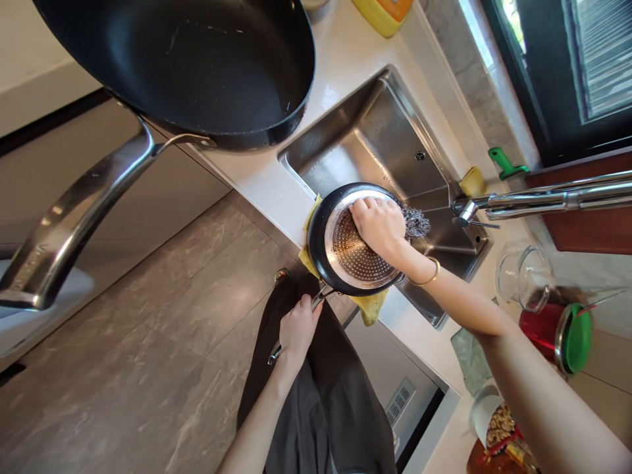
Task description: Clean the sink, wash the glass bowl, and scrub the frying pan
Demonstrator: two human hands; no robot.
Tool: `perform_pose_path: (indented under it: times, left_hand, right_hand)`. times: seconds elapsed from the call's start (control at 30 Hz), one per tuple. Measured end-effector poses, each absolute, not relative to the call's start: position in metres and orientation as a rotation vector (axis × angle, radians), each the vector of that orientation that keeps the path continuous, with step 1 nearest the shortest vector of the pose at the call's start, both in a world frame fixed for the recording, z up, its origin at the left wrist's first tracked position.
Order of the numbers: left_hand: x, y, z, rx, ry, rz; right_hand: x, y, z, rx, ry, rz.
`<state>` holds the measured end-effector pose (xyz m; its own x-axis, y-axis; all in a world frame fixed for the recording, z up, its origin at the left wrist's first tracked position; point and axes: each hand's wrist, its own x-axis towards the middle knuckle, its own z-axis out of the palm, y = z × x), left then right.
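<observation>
A black frying pan (320, 245) is turned bottom up over the near edge of the sink, its dotted metal base facing me. My left hand (297, 327) is wrapped around its metal handle (274, 352). Against the base lies my right hand (379, 226), fingers curled, with a steel wool scrubber (417, 223) sticking out past its far side. Most of the scrubber's contact with the palm is hidden. A yellow cloth (371, 308) hangs over the counter edge beneath the pan.
A large black pan (232, 72) with a long metal handle looms at upper left. The steel sink (380, 122) has a chrome faucet (543, 199) on its right. A glass jug (524, 276), red container (543, 329) and bowl of brown pieces (486, 415) stand at lower right.
</observation>
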<state>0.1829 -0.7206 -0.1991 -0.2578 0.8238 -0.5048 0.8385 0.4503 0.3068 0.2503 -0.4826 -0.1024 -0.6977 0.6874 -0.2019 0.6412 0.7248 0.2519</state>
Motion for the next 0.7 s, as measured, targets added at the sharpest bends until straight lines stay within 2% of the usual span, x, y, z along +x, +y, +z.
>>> perform_pose_path:
  times: [0.2, 0.43, 0.63, 0.7]
  left_hand:
    - [0.182, -0.721, -0.200, 1.421, 2.097, -0.061]
    - [0.182, -0.723, -0.205, 1.433, 2.110, -0.093]
    - [0.182, -0.725, -0.211, 1.424, 2.137, -0.097]
    - [0.182, -0.726, -0.212, 1.421, 2.140, -0.098]
  right_hand:
    - [0.284, -0.519, -0.098, 0.706, 2.777, 0.116]
    - [0.330, -0.490, -0.096, 1.170, 2.543, 0.300]
    - [0.346, -0.520, -0.092, 0.909, 2.626, 0.122]
    - [0.355, -0.513, -0.093, 0.972, 2.597, 0.137]
